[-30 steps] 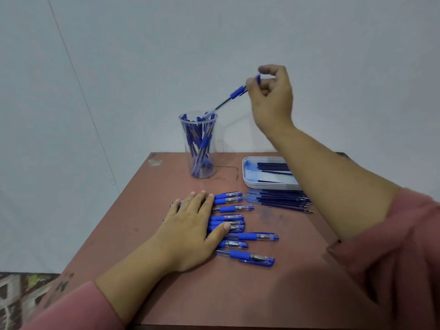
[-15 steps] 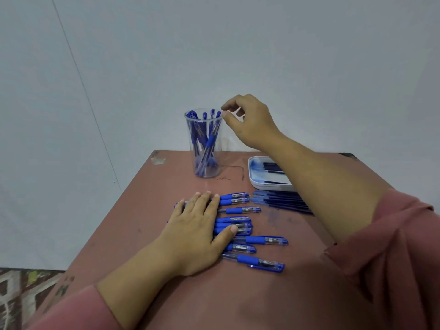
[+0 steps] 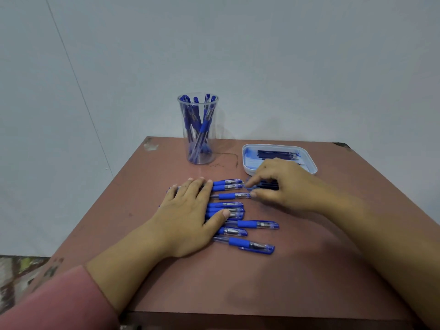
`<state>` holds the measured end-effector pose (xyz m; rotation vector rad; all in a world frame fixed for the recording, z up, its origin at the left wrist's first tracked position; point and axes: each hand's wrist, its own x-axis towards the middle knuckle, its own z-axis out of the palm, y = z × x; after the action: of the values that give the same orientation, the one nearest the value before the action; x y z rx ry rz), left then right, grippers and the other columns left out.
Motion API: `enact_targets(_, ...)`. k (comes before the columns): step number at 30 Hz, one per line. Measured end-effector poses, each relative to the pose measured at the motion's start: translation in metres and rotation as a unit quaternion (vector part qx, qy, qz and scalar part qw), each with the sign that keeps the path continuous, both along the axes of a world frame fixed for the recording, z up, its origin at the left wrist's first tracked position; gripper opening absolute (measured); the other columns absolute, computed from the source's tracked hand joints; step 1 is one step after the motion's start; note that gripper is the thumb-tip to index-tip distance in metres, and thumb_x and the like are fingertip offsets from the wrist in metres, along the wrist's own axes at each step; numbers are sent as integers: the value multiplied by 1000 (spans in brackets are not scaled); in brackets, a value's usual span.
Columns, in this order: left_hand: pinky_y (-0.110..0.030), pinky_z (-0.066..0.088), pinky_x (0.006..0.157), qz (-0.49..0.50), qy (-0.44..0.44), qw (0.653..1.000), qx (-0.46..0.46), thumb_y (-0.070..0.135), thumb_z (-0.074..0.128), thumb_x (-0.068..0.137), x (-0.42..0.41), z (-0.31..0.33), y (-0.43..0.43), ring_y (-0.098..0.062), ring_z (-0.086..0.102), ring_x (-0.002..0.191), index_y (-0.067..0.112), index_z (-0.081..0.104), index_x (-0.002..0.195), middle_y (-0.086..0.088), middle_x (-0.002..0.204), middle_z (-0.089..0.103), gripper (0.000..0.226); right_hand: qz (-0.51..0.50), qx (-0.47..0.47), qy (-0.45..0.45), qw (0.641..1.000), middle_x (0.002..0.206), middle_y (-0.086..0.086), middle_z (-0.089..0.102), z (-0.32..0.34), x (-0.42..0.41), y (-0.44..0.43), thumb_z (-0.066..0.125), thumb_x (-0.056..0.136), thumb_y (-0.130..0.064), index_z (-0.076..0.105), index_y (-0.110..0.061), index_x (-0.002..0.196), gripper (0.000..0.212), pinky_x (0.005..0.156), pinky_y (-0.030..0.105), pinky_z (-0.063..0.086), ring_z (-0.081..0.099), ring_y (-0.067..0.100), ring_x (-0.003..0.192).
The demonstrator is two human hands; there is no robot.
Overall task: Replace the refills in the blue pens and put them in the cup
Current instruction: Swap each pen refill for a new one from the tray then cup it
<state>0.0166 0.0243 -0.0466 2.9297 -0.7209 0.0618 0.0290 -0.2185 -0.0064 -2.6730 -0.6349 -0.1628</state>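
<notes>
The left grip (image 3: 190, 215) is lying flat with fingers straight, pressing on the near ends of the row of pens (image 3: 256, 225); it is clasping nothing. The pens are lying side by side on the surface (image 3: 238, 287). The right grip (image 3: 285, 186) is hanging low at the far end of the row, fingers curled, with index and thumb tips at the ends of the far pens; blur is hiding whether it is pinching one. Loose refills (image 3: 269, 186) are lying under its fingers. The cup (image 3: 184, 120) is standing upright near the far edge, holding several pens. The tray (image 3: 309, 163) is sitting right of the cup, carrying more refills (image 3: 276, 153)
</notes>
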Motion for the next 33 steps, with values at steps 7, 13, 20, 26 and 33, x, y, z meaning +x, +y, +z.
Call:
enact_targets(7, -37, 0, 121, 3, 6, 1000, -4, 76, -10, 69, -1, 1, 0, -15, 0, 149, 24, 0, 156, 4, 163, 4, 102, 22, -57, -39, 997, 92, -17, 47, -16, 6, 13, 63, 88, -40, 69, -31, 112, 26, 86, 26, 38, 42, 7, 95)
enact_targets(13, -43, -12, 119, 4, 14, 998, -55, 80, -4, 69, -3, 10, 0, -10, -17, 147, 29, -1, 155, 10, 162, -5, 100, 11, -44, -99, 994, 93, -8, 57, -15, 1, 12, 61, 91, -29, 70, -21, 102, 17, 82, 26, 40, 45, 10, 89)
enact_targets(20, -22, 34, 109, -122, -95, 974, -167, 57, 51, 91, 16, 48, -16, -2, 44, 130, 32, 44, 142, 16, 139, 52, 58, -17, 104, -121, 987, 85, -18, 63, 1, -9, -3, 59, 93, -27, 67, -29, 98, 9, 68, 11, 40, 57, 1, 81)
enact_targets(26, -21, 53, 80, -142, -67, 946, -285, 51, 60, 85, 28, 38, -28, 3, 64, 94, 35, 61, 118, 21, 95, 67, 37, 1, 187, -143, 972, 88, -36, 62, 3, -16, -2, 65, 90, -25, 56, -52, 92, 28, 72, 7, 43, 61, -5, 86)
enact_targets(33, -15, 49, 69, -140, -106, 924, -341, 46, 67, 83, 32, 26, -25, 5, 61, 78, 36, 68, 102, 20, 84, 68, 21, 28, 214, -128, 968, 90, -31, 64, -1, -14, 5, 63, 78, -45, 57, -52, 88, 13, 72, 8, 44, 63, -2, 81)
